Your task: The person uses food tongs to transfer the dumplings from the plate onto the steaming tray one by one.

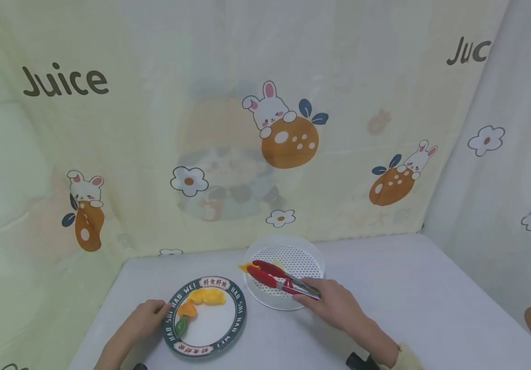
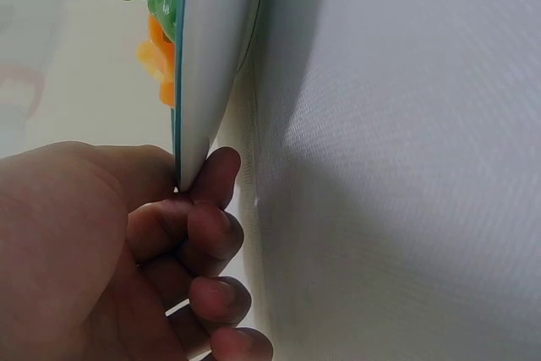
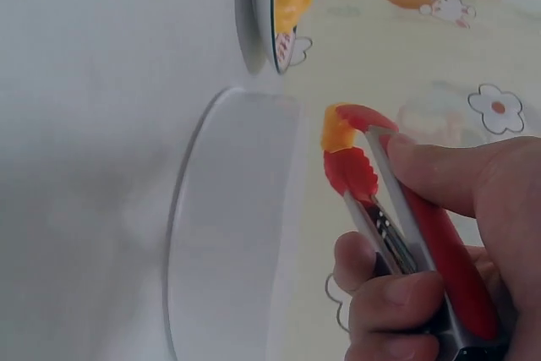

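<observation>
My left hand (image 1: 147,317) pinches the left rim of a round plate (image 1: 239,318), white with a dark green lettered border. In the left wrist view the plate's edge (image 2: 199,99) sits between thumb and fingers. On the plate lie yellow pieces (image 1: 207,296), an orange piece (image 1: 187,309) and a green pepper-like piece (image 1: 181,326). My right hand (image 1: 332,303) grips metal tongs with red tips (image 1: 262,276) over a white perforated basket (image 1: 309,264). Between the tong tips is a yellow-orange piece (image 3: 336,130), its kind unclear.
A pale yellowish piece (image 1: 279,264) lies in the basket, partly behind the tongs. The basket stands right of the plate, near the back of the white table (image 1: 376,288). Curtains (image 1: 154,128) printed with rabbits and fruit hang behind the table and at its right.
</observation>
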The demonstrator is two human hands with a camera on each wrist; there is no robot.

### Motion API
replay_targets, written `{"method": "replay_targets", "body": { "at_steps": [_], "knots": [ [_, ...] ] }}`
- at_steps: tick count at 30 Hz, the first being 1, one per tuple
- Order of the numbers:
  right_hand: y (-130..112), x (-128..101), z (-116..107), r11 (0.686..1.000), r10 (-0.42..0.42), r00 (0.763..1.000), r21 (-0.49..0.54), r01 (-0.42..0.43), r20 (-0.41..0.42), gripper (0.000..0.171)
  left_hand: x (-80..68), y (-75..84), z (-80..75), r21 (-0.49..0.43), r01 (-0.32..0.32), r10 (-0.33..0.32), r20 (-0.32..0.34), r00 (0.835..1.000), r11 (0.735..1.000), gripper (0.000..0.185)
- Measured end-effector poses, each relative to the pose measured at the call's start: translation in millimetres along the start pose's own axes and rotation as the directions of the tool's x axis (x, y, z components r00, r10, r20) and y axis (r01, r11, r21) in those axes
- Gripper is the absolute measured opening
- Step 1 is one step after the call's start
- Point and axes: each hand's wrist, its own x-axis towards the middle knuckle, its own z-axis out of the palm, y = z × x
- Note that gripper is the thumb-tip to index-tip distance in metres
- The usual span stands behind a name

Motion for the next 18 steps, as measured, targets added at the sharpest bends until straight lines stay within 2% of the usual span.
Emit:
{"method": "replay_targets", "body": {
  "at_steps": [7,18],
  "knots": [
    [11.0,6.4,-8.9,0.996,0.049,0.998,-0.072,-0.046,0.037,0.061,0.5,-1.1,0.8,-0.005,-0.007,0.007,-0.003,1.000,1.000,0.034],
    [9.7,8.1,-13.3,0.991,0.066,0.993,-0.125,-0.053,0.102,0.055,0.6,-1.1,0.2,-0.001,-0.002,0.002,-0.005,1.000,1.000,0.038]
  ]
}}
